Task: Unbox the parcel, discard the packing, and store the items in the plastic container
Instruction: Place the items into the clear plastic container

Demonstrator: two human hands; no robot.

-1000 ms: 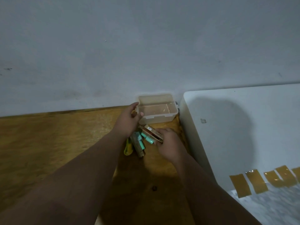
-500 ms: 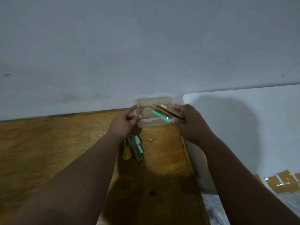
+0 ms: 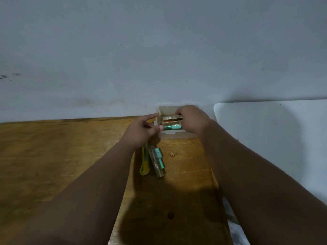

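A translucent plastic container (image 3: 177, 135) sits on the wooden table against the wall. My right hand (image 3: 192, 121) holds a gold packet with green cylinders (image 3: 172, 122) level over the container's opening. My left hand (image 3: 141, 132) is at the container's left edge with its fingers spread; its thumb touches the packet's left end. A second packet with green cylinders (image 3: 158, 160) lies on the table in front of the container.
A yellow-green utility knife (image 3: 144, 162) lies beside the second packet. A small crumb (image 3: 171, 154) rests on the wooden table (image 3: 53, 156). A white surface (image 3: 274, 135) adjoins the table on the right. The grey wall stands right behind the container.
My right hand lifted the gold packet from the table and carried it over the container, turning it level. My left hand let go of the container's corner and opened toward the packet.
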